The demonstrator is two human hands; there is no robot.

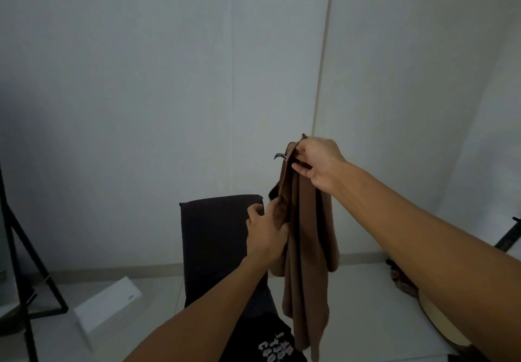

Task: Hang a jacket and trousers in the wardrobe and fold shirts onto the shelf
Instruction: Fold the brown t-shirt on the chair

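Hanger (pixel 280 156) mostly hidden by brown garment (pixel 306 237); black shirt (pixel 265 344) cut off at bottom.

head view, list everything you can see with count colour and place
brown fabric garment: 1, brown, held up at centre, hanging down
dark hanger hook: 1, black, sticking out at the garment's top
dark upholstered chair: 1, near black, behind the garment
black printed shirt: 1, black with pale lettering, bottom centre
white flat box: 1, white, on the floor, lower left
black metal stand: 1, black, left edge
hands: right hand grips the garment's top; left hand holds its fabric lower down
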